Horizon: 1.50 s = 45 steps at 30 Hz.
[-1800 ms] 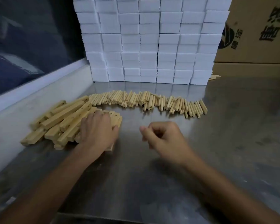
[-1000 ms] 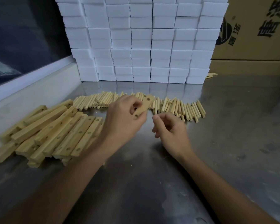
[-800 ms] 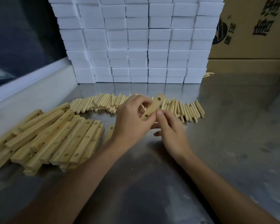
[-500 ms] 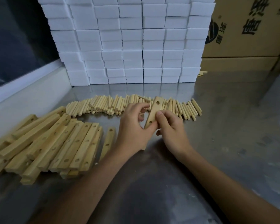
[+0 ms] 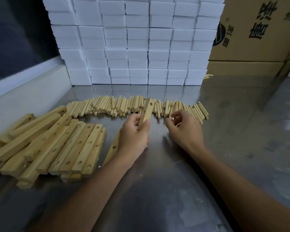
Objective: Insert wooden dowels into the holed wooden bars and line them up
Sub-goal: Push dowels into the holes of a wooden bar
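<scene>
My left hand (image 5: 134, 136) grips the lower end of a holed wooden bar (image 5: 147, 109) and holds it tilted upright over the steel table (image 5: 157, 190). My right hand (image 5: 186, 131) hovers to its right at the row of wooden dowels (image 5: 107, 106), fingers curled; whether it pinches a dowel is unclear. A pile of holed bars (image 5: 57, 144) lies at the left. One single bar (image 5: 113, 148) lies partly under my left wrist.
A tall stack of white boxes (image 5: 137, 41) stands behind the dowels. Cardboard cartons (image 5: 258, 30) fill the back right. A white ledge (image 5: 32, 91) borders the table on the left. A few stray dowels (image 5: 208, 77) lie by the cartons.
My left hand took one bar from the pile and raised it in front of the dowels. My right hand touched the bar, then let go and moved right to the dowels.
</scene>
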Each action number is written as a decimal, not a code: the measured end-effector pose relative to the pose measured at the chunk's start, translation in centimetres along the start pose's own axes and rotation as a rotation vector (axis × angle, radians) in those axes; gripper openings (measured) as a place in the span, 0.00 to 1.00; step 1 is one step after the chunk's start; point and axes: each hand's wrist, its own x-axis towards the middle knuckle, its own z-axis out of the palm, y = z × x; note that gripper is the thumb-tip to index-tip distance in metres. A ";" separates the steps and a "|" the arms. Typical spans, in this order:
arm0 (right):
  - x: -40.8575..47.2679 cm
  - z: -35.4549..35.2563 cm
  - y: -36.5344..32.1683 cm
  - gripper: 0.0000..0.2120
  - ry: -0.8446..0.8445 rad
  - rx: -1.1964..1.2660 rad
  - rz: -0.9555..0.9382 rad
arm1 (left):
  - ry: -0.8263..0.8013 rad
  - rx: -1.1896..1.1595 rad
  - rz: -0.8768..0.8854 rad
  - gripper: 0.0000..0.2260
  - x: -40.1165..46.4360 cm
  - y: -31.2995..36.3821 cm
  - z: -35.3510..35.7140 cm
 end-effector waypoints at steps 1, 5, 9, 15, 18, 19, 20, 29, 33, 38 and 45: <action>0.0 0.1 0.1 0.07 -0.028 -0.069 -0.003 | 0.009 0.040 0.008 0.06 0.0 -0.1 0.0; 0.8 0.7 -0.2 0.12 -0.026 -0.210 -0.015 | 0.025 0.077 0.025 0.05 0.1 -0.3 -0.1; 2.8 1.5 -0.7 0.15 0.028 -0.297 0.012 | 0.032 0.068 0.013 0.04 0.2 -0.4 -0.1; 6.0 2.1 -1.6 0.18 -0.008 -0.419 0.079 | 0.035 0.056 0.002 0.05 0.3 -0.5 -0.3; 7.0 2.0 -1.9 0.16 -0.055 -0.438 0.122 | 0.038 0.019 -0.020 0.05 0.3 -0.4 -0.3; 7.1 2.0 -2.0 0.15 -0.069 -0.442 0.135 | 0.034 0.014 -0.023 0.05 0.2 -0.4 -0.2; 7.1 2.0 -2.2 0.13 -0.079 -0.447 0.140 | 0.030 0.013 -0.023 0.05 0.2 -0.4 -0.3; 4.3 0.1 -2.9 0.10 -0.039 -0.025 0.016 | 0.004 -0.114 -0.079 0.05 0.5 -0.3 -0.3; 1.9 -0.3 -2.2 0.07 -0.060 0.188 -0.078 | 0.003 -0.201 -0.089 0.05 0.5 0.0 -0.4; -0.3 -0.1 -1.4 0.06 -0.162 0.302 -0.034 | 0.024 -0.184 -0.084 0.06 0.1 0.4 -0.3; -1.7 -0.3 -2.1 0.19 -0.142 0.352 -0.082 | 0.027 -0.212 -0.087 0.03 -0.2 0.8 -0.3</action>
